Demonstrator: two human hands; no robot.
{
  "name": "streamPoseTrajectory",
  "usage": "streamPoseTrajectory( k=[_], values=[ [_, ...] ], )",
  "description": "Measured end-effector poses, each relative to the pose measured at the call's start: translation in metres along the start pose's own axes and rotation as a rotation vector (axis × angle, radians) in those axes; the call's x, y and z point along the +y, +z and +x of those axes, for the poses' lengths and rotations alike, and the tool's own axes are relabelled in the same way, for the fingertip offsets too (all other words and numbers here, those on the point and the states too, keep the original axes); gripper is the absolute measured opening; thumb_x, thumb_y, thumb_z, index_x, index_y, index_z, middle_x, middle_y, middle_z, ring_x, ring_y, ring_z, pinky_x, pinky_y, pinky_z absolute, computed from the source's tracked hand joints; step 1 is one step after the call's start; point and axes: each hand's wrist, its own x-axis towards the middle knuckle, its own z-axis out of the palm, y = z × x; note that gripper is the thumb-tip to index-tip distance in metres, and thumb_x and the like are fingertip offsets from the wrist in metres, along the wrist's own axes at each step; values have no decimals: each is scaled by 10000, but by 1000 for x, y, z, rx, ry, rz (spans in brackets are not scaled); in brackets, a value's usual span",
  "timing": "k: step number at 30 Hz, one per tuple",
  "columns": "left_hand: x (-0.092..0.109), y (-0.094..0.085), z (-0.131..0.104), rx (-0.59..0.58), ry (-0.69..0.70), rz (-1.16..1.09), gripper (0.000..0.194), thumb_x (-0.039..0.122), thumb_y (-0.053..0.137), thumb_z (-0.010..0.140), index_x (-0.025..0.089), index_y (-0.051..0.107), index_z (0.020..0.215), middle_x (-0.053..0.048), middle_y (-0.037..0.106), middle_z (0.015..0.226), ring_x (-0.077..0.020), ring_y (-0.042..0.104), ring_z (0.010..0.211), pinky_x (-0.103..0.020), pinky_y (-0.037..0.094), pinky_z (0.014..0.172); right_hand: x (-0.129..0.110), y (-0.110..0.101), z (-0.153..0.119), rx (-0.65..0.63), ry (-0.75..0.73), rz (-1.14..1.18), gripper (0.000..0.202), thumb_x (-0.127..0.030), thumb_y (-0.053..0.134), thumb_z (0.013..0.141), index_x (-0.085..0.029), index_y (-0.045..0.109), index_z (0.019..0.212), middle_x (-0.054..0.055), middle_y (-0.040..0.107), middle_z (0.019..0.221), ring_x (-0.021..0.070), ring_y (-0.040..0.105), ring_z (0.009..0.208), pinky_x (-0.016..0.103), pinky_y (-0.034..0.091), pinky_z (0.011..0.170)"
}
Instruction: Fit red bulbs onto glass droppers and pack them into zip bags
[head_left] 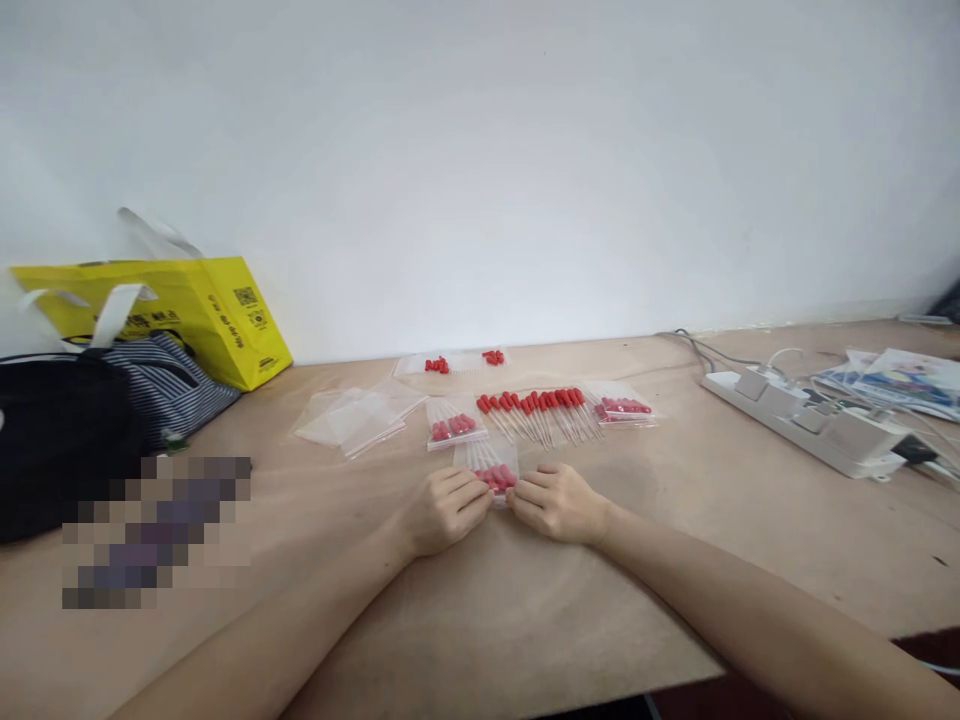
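A small clear plastic bag (490, 456) holding several thin sticks with red tips lies on the wooden table between my hands. My left hand (448, 508) pinches its near left edge, fingers curled. From the other side my right hand (556, 502) grips the near right edge, also with bent fingers. Just behind, to the left, lies a filled bag (453, 425) of the same kind. Loose red-tipped sticks (536, 408) are spread in a row behind my right hand, and more filled bags (624, 408) lie at the row's right end.
Flat clear bags (356, 418) lie left of centre. Small red pieces (437, 366) rest on plastic near the wall. A yellow bag (225, 320), a striped pouch (169, 385) and a black bag (64, 440) stand left. Rightward are a power strip (802, 425) and printed papers (911, 378).
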Motion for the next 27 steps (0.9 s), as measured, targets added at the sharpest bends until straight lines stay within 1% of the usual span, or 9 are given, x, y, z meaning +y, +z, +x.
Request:
streamPoseTrajectory(
  k=[3,6,10,13,16,19,23,27],
  values=[
    [1,0,1,4,-3,3,159,119,454,814,140,556,694,-22,606,638,-113,572,595,-252,478,576,-1,-2,3,14,-21,0,245,-102,405,818,-144,540,618,11,548,616,100,423,538,258,235,481],
    [2,-1,2,17,3,7,146,110,459,810,139,554,704,-23,611,647,-114,576,606,-255,483,589,-2,-2,5,31,2,-25,213,-109,415,816,-136,553,656,10,547,614,100,424,535,260,224,474],
    [-1,-6,1,22,26,17,90,99,479,798,136,557,773,-29,634,703,-118,582,638,-264,490,615,-2,-2,5,46,6,-24,224,-111,409,820,-142,538,640,5,536,604,92,421,530,257,216,477],
    [-3,-10,0,33,4,22,96,90,475,795,140,556,782,-29,635,706,-116,576,623,-259,487,591,-1,-1,3,41,22,-33,221,-116,408,822,-144,539,646,-2,525,589,89,418,521,255,213,480],
    [-3,-11,-1,24,-12,26,107,81,470,792,132,554,748,-34,628,677,-125,569,611,-266,486,579,-1,0,3,39,68,-53,185,-131,421,821,-141,561,700,-5,526,582,90,420,518,258,210,475],
    [-3,-8,-3,11,4,15,93,88,478,790,126,561,770,-44,632,701,-133,569,630,-276,487,591,-4,1,6,53,89,-62,156,-142,436,819,-136,578,755,4,553,618,95,441,547,258,210,473],
    [-4,-8,-7,-6,35,17,89,87,488,790,124,563,819,-51,631,735,-136,565,649,-287,485,618,-7,-1,9,81,70,-46,188,-114,429,813,-139,567,688,-4,546,600,88,437,536,258,200,470],
    [-3,-15,-6,2,-21,58,145,88,430,823,120,557,763,-45,602,654,-136,537,606,-277,470,577,-7,-2,9,76,83,-37,192,-108,415,812,-134,558,686,-15,521,562,83,420,501,258,200,464]
  ],
)
